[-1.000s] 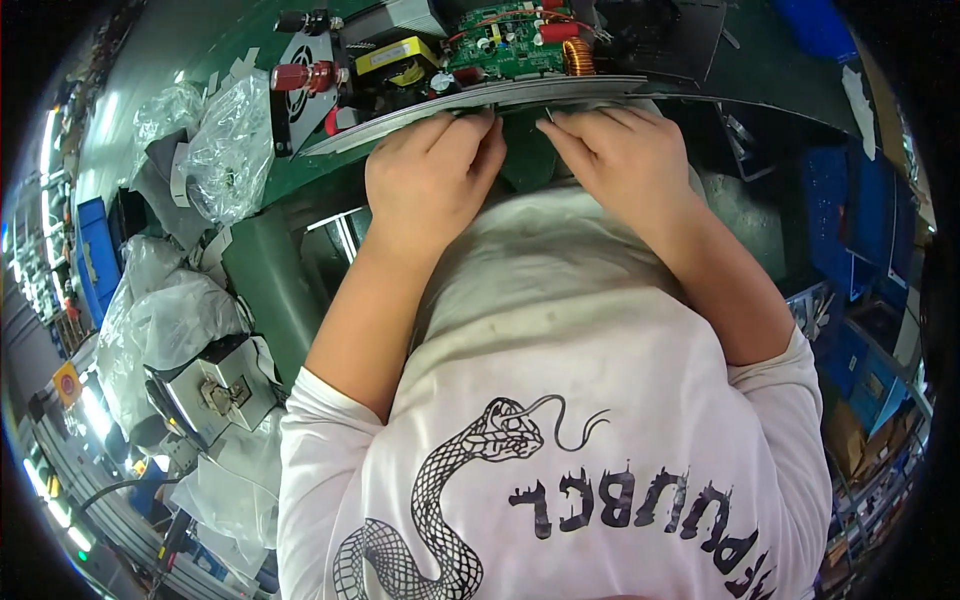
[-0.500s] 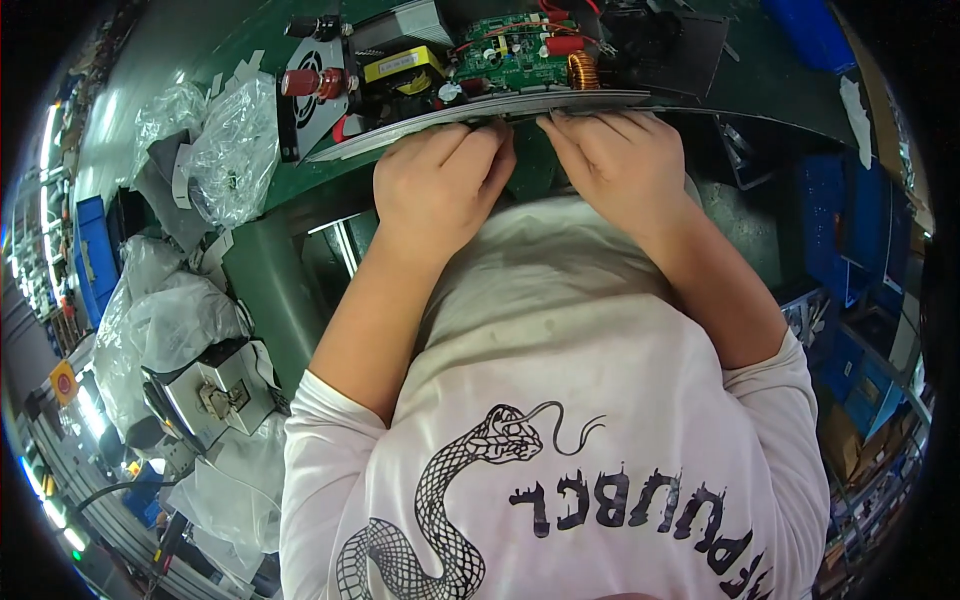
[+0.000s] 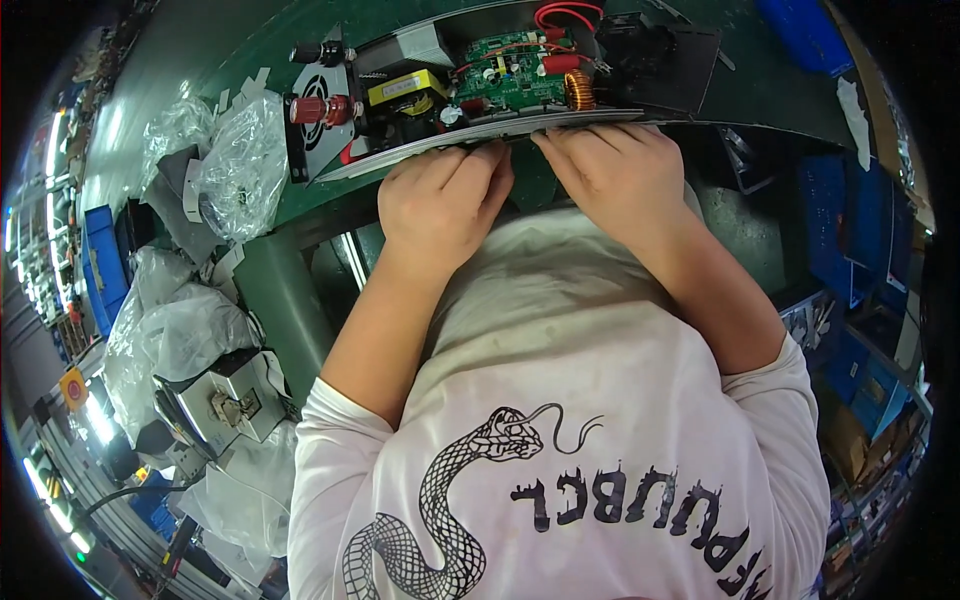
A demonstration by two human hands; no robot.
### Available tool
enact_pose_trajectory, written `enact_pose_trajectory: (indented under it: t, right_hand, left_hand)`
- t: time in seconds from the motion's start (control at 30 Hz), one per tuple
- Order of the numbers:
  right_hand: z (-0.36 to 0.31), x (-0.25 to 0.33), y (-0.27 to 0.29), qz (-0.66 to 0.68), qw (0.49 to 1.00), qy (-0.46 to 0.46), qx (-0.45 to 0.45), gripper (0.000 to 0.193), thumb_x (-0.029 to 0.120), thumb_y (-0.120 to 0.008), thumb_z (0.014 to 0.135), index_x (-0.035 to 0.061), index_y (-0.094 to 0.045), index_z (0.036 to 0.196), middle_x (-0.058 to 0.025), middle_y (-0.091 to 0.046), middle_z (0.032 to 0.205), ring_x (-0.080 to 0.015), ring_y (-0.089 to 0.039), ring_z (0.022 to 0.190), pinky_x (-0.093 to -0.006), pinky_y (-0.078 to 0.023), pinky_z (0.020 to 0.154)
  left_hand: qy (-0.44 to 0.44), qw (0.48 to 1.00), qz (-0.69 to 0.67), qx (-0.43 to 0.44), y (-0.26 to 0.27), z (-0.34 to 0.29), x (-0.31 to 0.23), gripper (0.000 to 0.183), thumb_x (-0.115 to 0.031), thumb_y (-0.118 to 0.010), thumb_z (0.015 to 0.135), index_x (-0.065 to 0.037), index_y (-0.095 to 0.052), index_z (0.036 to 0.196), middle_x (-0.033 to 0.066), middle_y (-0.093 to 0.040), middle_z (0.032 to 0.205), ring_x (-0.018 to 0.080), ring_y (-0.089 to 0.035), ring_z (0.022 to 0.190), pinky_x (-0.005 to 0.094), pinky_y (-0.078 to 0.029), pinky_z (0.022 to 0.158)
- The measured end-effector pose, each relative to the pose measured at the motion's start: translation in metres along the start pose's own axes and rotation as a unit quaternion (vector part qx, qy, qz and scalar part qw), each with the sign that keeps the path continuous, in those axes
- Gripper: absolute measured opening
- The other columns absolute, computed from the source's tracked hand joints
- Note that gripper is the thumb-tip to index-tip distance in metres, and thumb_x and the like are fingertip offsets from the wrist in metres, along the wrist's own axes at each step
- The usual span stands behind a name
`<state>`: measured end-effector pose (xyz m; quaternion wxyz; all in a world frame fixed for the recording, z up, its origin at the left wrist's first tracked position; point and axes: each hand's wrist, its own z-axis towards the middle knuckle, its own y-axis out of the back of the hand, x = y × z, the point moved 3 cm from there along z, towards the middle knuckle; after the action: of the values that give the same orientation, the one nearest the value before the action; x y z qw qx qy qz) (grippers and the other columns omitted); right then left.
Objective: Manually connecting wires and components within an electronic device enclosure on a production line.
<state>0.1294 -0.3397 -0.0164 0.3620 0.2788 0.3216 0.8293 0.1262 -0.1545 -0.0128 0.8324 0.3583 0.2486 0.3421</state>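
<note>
An opened power inverter with a metal casing (image 3: 480,128) lies along the near edge of the bench. Inside it are a green circuit board (image 3: 510,72), a yellow-wrapped transformer (image 3: 404,88) and a copper-wound coil (image 3: 579,90). Red (image 3: 322,110) and black (image 3: 318,53) terminal posts stick out from its fan end. My left hand (image 3: 440,195) is closed along the casing's near long wall, left of its middle. To its right, my right hand (image 3: 625,180) curls against the same wall. The fingertips of both hands are mostly hidden at the wall.
Clear plastic bags (image 3: 243,165) lie on the left of the green bench (image 3: 225,60). Lower left, a silver metal box (image 3: 235,405) sits among more plastic wrap. Blue bins stand at the far right (image 3: 808,35) and the left (image 3: 103,262).
The whole view has shifted slightly, so the bench, inverter and hands appear a little lower. Both hands keep nearly the same place against the casing.
</note>
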Motion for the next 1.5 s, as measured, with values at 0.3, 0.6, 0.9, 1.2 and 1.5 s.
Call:
enact_pose_trajectory:
  t: [0.3, 0.6, 0.9, 1.2, 1.5]
  right_hand:
    - [-0.003, 0.003, 0.000, -0.010, 1.000, -0.002, 0.022, 0.011, 0.019, -0.080, 0.082, 0.0129, -0.073, 0.086, 0.0007, -0.070, 0.079, -0.0193, -0.066, 0.066, -0.0311, -0.053, 0.062]
    - [0.004, 0.006, 0.009, -0.055, 0.997, -0.002, 0.055, 0.017, 0.023, -0.079, 0.083, 0.0167, -0.065, 0.076, 0.0006, -0.057, 0.065, -0.0193, -0.059, 0.056, -0.0314, -0.049, 0.054]
    - [0.005, 0.005, 0.019, -0.003, 0.998, 0.007, 0.065, 0.017, 0.022, -0.083, 0.078, 0.0158, -0.066, 0.078, 0.0009, -0.060, 0.069, -0.0184, -0.060, 0.059, -0.0301, -0.048, 0.053]
    - [0.054, 0.000, 0.051, -0.094, 0.991, 0.036, 0.093, 0.038, 0.028, -0.087, 0.062, 0.0143, -0.071, 0.094, 0.0023, -0.066, 0.109, -0.0205, -0.059, 0.110, -0.0436, -0.039, 0.099]
    - [0.052, -0.011, 0.039, -0.095, 0.980, 0.041, 0.172, 0.031, 0.033, -0.082, 0.064, 0.0134, -0.067, 0.083, -0.0003, -0.064, 0.107, -0.0224, -0.062, 0.100, -0.0441, -0.040, 0.097]
  left_hand:
    - [0.004, 1.000, 0.027, 0.006, 0.004, 0.000, -0.003, 0.020, -0.015, -0.082, 0.074, -0.013, -0.073, 0.092, 0.0012, -0.055, 0.067, 0.0205, -0.058, 0.057, 0.0334, -0.047, 0.054]
    - [0.029, 0.991, 0.122, 0.040, 0.012, 0.004, -0.013, 0.017, -0.021, -0.079, 0.078, -0.017, -0.068, 0.090, -0.0006, -0.057, 0.079, 0.0218, -0.057, 0.070, 0.0357, -0.042, 0.061]
    - [0.038, 0.985, 0.150, -0.079, 0.013, 0.009, -0.013, 0.037, -0.023, -0.080, 0.076, -0.020, -0.067, 0.110, -0.0007, -0.061, 0.107, 0.0238, -0.058, 0.097, 0.0393, -0.038, 0.084]
    - [0.021, 0.995, 0.091, -0.032, 0.013, 0.010, -0.001, 0.041, -0.021, -0.082, 0.076, -0.019, -0.068, 0.114, 0.0016, -0.060, 0.104, 0.0233, -0.060, 0.093, 0.0388, -0.041, 0.081]
    - [0.029, 0.999, 0.024, 0.016, 0.020, 0.013, 0.000, 0.034, -0.012, -0.077, 0.071, -0.016, -0.074, 0.105, 0.0008, -0.061, 0.098, 0.0208, -0.061, 0.084, 0.0347, -0.044, 0.072]
